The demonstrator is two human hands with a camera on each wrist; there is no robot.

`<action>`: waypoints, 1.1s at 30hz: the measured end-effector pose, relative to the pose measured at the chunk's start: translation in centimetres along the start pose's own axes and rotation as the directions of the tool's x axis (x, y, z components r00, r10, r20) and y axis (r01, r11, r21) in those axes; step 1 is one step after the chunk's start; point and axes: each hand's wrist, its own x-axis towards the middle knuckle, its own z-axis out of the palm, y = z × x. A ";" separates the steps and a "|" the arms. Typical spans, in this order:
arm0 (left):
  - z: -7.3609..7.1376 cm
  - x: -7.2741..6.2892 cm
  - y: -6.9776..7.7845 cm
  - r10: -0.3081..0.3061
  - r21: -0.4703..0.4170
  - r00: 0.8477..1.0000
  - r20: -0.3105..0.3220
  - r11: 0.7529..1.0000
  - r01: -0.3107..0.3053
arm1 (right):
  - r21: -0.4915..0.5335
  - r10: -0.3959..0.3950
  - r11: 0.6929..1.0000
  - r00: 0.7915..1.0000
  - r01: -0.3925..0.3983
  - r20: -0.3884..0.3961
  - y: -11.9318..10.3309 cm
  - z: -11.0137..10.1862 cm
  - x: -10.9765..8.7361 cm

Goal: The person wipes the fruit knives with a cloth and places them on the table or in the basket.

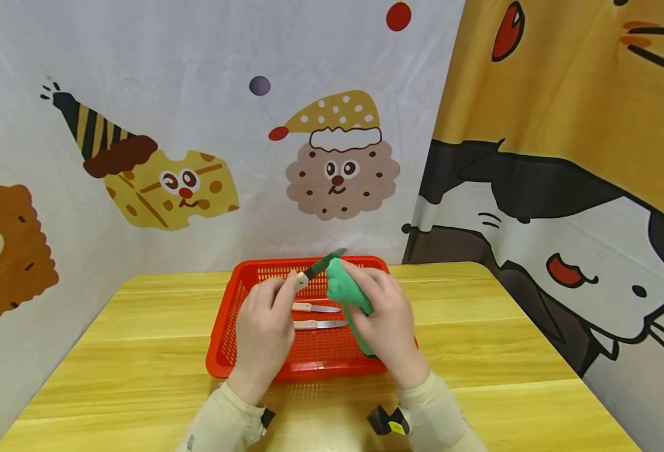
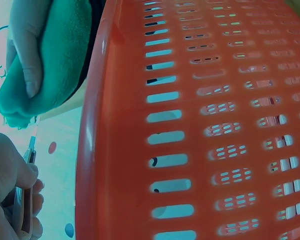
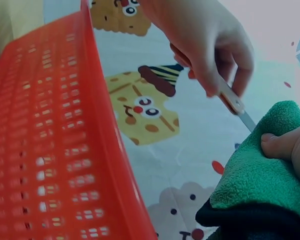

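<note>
My left hand [image 1: 264, 326] grips a small knife by its pale handle, with the blade [image 1: 322, 265] slanting up to the right. A folded green cloth [image 1: 346, 287] is pinched between the thumb and fingers of my right hand [image 1: 387, 314], right beside the blade. From the right wrist view, the knife's handle [image 3: 232, 101] shows in the left fingers, and part of the blade is hidden behind the cloth [image 3: 262, 175]. Below both hands, two more knives lie in the red basket [image 1: 332, 371]: one farther back [image 1: 321, 308], one nearer [image 1: 326, 324], their handles partly hidden by the left hand.
The slotted plastic basket stands on a wood-grain table [image 1: 112, 351]. Behind the table hangs a pale curtain [image 1: 196, 94] with cartoon prints, and a yellow and black one [image 1: 535, 113] is at the right. A black wrist device [image 1: 385, 419] sits by the right sleeve.
</note>
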 end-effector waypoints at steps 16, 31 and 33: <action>0.5 0.0 0.2 0.047 -0.026 0.996 -0.074 0.998 -0.049 | 0.012 -0.079 0.997 0.995 0.079 0.059 -1.6 1.5 -0.2; 0.6 -0.2 0.3 0.053 -0.040 0.996 -0.068 0.998 -0.056 | -0.056 -0.075 0.995 0.994 0.080 0.078 -1.4 1.4 0.1; 0.5 -0.2 0.3 0.047 -0.035 0.997 -0.058 0.998 -0.049 | -0.064 -0.071 0.995 0.995 0.075 0.074 -1.4 1.3 0.1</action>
